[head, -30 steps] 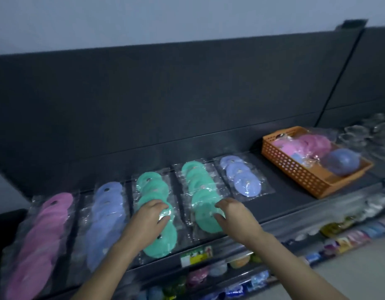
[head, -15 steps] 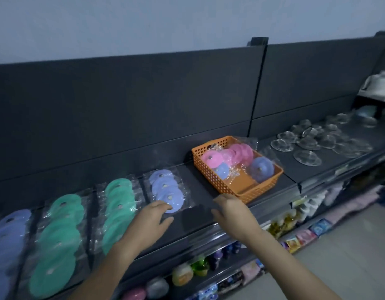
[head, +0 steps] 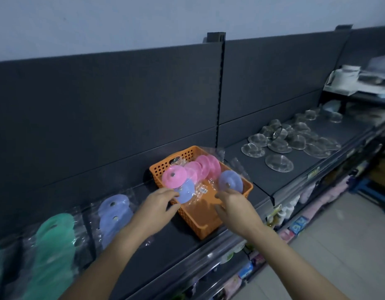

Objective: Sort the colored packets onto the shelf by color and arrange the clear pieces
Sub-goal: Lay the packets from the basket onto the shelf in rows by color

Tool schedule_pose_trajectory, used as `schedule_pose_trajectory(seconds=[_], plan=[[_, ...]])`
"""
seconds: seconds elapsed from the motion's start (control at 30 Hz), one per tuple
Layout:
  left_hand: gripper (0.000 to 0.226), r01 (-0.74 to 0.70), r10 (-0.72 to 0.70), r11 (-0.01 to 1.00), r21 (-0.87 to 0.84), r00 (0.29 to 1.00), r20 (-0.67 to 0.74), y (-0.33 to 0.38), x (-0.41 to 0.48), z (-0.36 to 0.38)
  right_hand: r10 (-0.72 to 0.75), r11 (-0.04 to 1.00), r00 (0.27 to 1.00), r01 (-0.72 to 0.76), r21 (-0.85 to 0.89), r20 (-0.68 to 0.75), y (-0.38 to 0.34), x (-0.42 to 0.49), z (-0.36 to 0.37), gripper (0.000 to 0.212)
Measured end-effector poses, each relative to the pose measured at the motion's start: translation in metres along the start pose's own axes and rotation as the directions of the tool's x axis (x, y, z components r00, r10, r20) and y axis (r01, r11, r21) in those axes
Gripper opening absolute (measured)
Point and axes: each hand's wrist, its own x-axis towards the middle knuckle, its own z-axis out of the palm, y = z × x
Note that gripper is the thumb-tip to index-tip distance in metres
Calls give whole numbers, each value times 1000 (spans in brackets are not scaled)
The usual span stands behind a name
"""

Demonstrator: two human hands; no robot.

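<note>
An orange basket (head: 200, 221) stands on the dark shelf (head: 280, 180). It holds pink disc packets (head: 174, 179) and two blue disc packets, one at the left (head: 186, 192) and one at the right (head: 230, 180). My left hand (head: 159, 206) reaches over the basket's left wall, with its fingertips at the left blue packet and thumb spread. My right hand (head: 232, 204) hovers over the basket's front right, just below the right blue packet, fingers loosely bent and holding nothing. On the shelf to the left lie a row of blue packets (head: 114, 213) and a row of green packets (head: 55, 241).
Several clear dome-shaped pieces (head: 278, 162) lie scattered on the shelf section to the right of the basket. White boxes (head: 349, 83) sit on a rack at the far right. Lower shelves below the front edge carry small goods (head: 295, 228).
My view and both hands have moved right, from the green packet rows to the orange basket. The hands now sit at the basket instead of on the shelf packets.
</note>
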Motion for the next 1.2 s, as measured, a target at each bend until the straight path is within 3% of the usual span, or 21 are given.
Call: schedule_pose_trajectory(seconds=[0.13,0.2,0.27,0.37,0.5,0.63,0.73,0.8,0.9,0.97,1.03,1.1,1.13,1.2], plan=[[38,-33,31,999,36,997,71,5,62,15,42,998,999,-41,-47,10,32,33,-11,11],[37,-58,43,993,105,989,141,9,89,26,55,996,998,-56,-70,-17,44,48,-18,13],[39,-169,122,969,180,962,245,14,109,38,66,994,997,-68,-88,-26,52,61,-19,24],[50,-457,263,810,368,844,468,18,128,56,84,979,994,-95,-178,-68,63,79,-12,49],[58,-615,168,578,536,733,659,19,145,64,224,966,972,-231,-120,-69,75,95,-8,64],[35,-680,301,445,583,727,618,13,158,67,247,963,966,-253,-87,-80,84,109,-10,17],[23,-627,381,527,574,778,500,14,165,59,228,973,970,-230,-19,-81,85,118,-13,2],[24,-535,361,645,546,842,400,15,169,45,197,977,977,-189,94,-82,84,122,-19,7],[17,-195,128,944,266,960,249,12,170,17,180,949,975,-138,283,-130,86,130,-34,24],[24,54,-54,999,0,987,152,5,169,6,186,923,956,-91,374,-226,90,136,-45,21],[29,246,-245,905,-348,968,46,3,162,2,227,877,925,-58,477,-304,94,141,-54,11],[24,332,-439,636,-697,898,27,6,153,5,283,813,899,-39,581,-335,95,144,-63,8],[22,335,-504,516,-789,863,37,8,148,8,315,771,885,-29,637,-342,95,144,-67,9],[23,299,-593,412,-861,806,-4,7,142,16,387,658,870,-30,752,-304,96,146,-69,11]])
